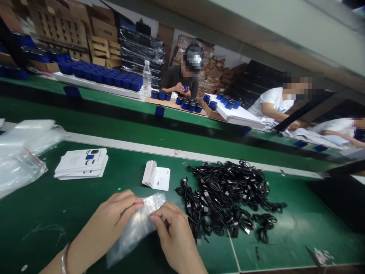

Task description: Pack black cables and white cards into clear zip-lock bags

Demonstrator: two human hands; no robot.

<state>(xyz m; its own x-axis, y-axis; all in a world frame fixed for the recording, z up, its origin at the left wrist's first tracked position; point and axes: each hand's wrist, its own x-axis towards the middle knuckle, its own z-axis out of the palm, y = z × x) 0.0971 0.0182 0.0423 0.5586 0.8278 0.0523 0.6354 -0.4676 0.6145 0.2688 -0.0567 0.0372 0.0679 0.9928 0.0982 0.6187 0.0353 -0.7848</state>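
A clear plastic bag [132, 232] lies slanted between my hands above the green table. My left hand [116, 213] grips its upper left edge, fingers closed on the film. With thumb and forefinger pinched, my right hand [171, 224] holds the bag's right edge near the top. Whatever may be inside the bag cannot be made out. Just beyond my hands stand folded white leaflets [156, 177]. To their right spreads a heap of black USB cables [225, 194], close to my right hand. A stack of printed white cards [81, 163] rests farther left.
More clear bags [25, 148] are piled at the far left. Past a pale strip runs a green conveyor [137, 129] carrying a few blue jars. Across it, a person [182, 80] handles a blue item beside a water bottle [146, 78]; two others work at the right.
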